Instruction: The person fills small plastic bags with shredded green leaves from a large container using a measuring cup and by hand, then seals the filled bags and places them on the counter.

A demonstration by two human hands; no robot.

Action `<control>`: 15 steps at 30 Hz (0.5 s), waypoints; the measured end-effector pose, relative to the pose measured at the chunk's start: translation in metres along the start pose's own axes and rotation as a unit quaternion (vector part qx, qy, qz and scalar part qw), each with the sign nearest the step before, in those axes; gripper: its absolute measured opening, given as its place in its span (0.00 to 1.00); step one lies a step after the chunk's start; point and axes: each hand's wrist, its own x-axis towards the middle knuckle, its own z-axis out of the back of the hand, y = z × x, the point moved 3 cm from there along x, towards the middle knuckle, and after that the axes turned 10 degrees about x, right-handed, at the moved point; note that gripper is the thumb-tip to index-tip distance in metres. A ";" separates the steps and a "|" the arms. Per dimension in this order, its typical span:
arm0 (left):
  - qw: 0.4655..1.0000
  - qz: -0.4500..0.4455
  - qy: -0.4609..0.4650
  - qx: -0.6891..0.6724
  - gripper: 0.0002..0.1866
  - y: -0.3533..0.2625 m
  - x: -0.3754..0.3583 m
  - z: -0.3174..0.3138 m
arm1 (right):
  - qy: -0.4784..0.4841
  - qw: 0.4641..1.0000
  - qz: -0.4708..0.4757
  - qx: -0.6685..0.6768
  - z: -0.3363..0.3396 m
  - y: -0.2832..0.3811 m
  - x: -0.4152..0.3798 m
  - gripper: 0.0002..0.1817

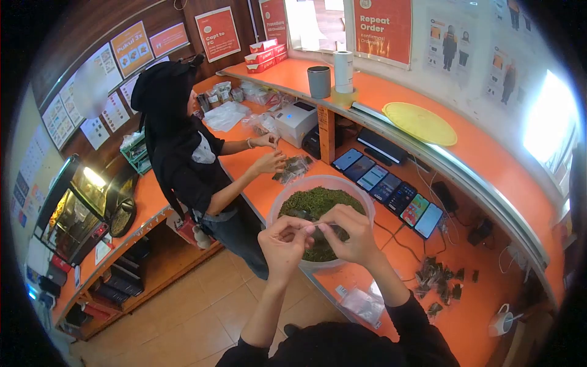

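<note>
My left hand and my right hand meet over a round, clear plastic tub. Fingertips of both pinch a small clear plastic bag, of which little more than a thin edge shows between them. Chopped green dried herb fills much of the tub below. A dark, rounded object lies on the herb, partly hidden behind my left fingers. To the right, several small packets of green herb are heaped on the orange counter. A stack of clear bags lies near the counter's front edge.
At the left a co-worker in black handles something small above more herb packets. Several phones lie in a row beyond the tub, with cables nearby. A raised shelf holds a yellow lid. A white mug stands right.
</note>
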 end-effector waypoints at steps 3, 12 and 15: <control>0.999 -0.025 0.019 0.016 0.03 -0.005 -0.006 -0.002 | 0.003 1.000 0.026 0.002 0.005 0.009 -0.002 0.07; 0.980 0.048 0.180 -0.072 0.04 -0.007 -0.032 -0.029 | 0.067 0.995 0.003 -0.077 0.041 0.043 -0.032 0.10; 0.973 0.051 0.209 -0.089 0.03 0.005 -0.044 -0.045 | 0.016 0.995 -0.073 -0.072 0.073 0.053 -0.066 0.09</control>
